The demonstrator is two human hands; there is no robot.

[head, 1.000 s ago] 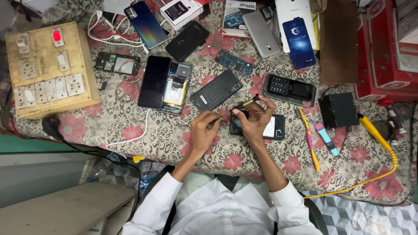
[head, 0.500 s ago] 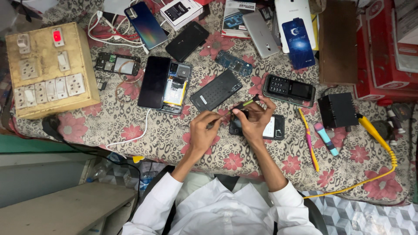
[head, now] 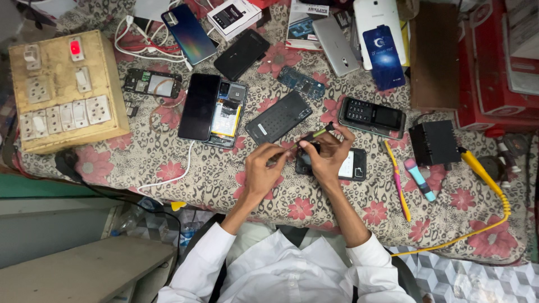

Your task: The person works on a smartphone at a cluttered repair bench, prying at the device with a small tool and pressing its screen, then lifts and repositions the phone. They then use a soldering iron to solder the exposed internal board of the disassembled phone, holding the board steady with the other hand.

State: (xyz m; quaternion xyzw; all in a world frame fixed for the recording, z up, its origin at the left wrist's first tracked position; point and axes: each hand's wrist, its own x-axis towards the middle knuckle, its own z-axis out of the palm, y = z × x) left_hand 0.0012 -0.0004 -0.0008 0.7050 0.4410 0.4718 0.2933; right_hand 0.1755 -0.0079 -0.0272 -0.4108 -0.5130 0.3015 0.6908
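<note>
My right hand (head: 331,154) pinches a thin green-and-black tool (head: 315,133) and rests over a small black phone with a white panel (head: 352,165) on the flowered cloth. My left hand (head: 263,168) sits just to its left, fingers curled toward the tool's dark tip; whether it grips the tip or only touches it I cannot tell. A black phone back cover (head: 278,118) lies just above my left hand. A black keypad phone (head: 373,116) lies above my right hand.
An opened smartphone (head: 212,109) and a bare circuit board (head: 302,82) lie further up. A wooden switchboard box (head: 64,90) stands at left. A toothbrush (head: 397,179), a small blue tool (head: 418,178), a black box (head: 433,143) and a yellow-corded iron (head: 477,165) lie at right.
Both hands stay over the small phone; the fingers and the tool shift only slightly.
</note>
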